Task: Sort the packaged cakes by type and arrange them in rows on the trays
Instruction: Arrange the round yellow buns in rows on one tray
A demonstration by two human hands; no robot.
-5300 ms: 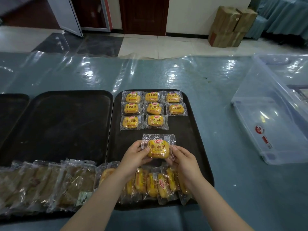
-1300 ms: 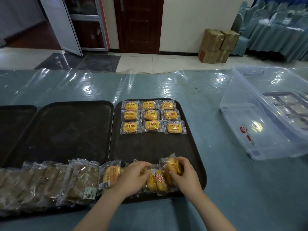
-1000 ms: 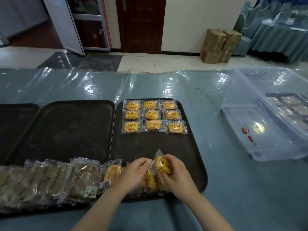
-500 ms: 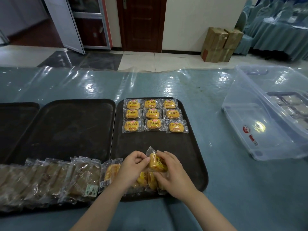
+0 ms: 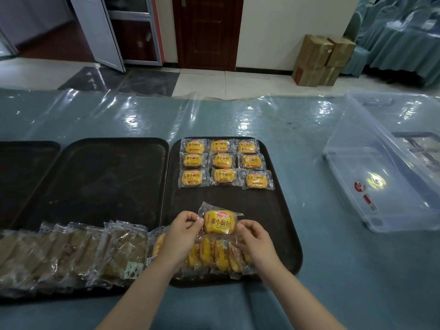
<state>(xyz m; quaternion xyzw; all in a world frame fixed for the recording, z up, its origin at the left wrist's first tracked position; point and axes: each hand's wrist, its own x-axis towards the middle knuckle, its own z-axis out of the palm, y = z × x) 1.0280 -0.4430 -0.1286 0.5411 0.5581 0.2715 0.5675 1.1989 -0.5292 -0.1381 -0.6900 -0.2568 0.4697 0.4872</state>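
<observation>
Now mid-placement: left hand (image 5: 183, 231) and right hand (image 5: 256, 239) pinching yellow cake packet (image 5: 220, 222) by wrapper ends, above right tray (image 5: 273, 210). Next: start fourth row below nine laid cakes (image 5: 222, 161), aligned left.

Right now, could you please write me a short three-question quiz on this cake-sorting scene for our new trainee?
1. How many yellow packaged cakes lie flat in the grid on the right-hand black tray?
2. True or false: the middle black tray holds a full row of yellow cakes at its far edge.
3. What grips the raised yellow cake packet: A) left hand only, B) right hand only, C) both?

Key: 1) nine; 2) false; 3) C.
</observation>
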